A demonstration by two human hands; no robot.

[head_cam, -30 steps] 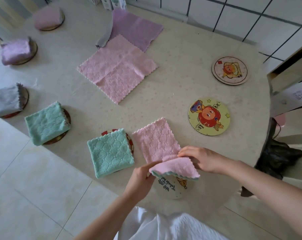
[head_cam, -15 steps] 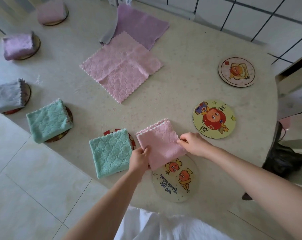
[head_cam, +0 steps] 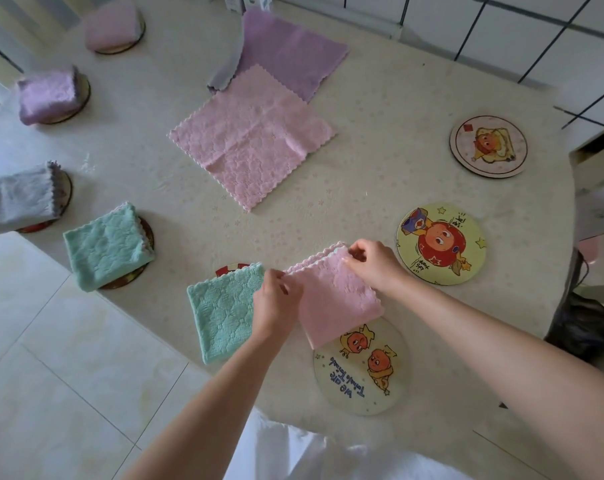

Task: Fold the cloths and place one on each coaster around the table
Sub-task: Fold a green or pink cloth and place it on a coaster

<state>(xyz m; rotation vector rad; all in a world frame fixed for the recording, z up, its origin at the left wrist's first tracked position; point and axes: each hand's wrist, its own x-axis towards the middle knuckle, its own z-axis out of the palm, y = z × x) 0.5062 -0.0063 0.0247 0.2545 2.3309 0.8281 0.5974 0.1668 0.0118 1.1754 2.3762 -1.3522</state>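
A folded pink cloth [head_cam: 335, 299] lies near the table's front edge, its near corner overlapping a cartoon coaster [head_cam: 362, 375]. My left hand [head_cam: 276, 299] pinches its far left corner; my right hand [head_cam: 373, 263] pinches its far right corner. To the left, a folded green cloth [head_cam: 220, 313] covers a red-rimmed coaster [head_cam: 231, 268]. Two bare coasters sit at the right: a yellow one [head_cam: 440, 242] and a pale one [head_cam: 488, 146]. In the table's middle lie a flat pink cloth [head_cam: 252, 140] and a purple cloth [head_cam: 290, 53].
Along the left edge, folded cloths sit on coasters: green [head_cam: 106, 245], grey [head_cam: 21, 199], purple [head_cam: 47, 95] and pink [head_cam: 111, 26]. A tiled wall [head_cam: 501, 26] stands behind the round table [head_cam: 397, 98]. A dark bag [head_cam: 584, 323] hangs at the right.
The pink cloth's near half was folded up over its far half. Both hands slid from the near edge to the far corners, and the coaster under it came into view.
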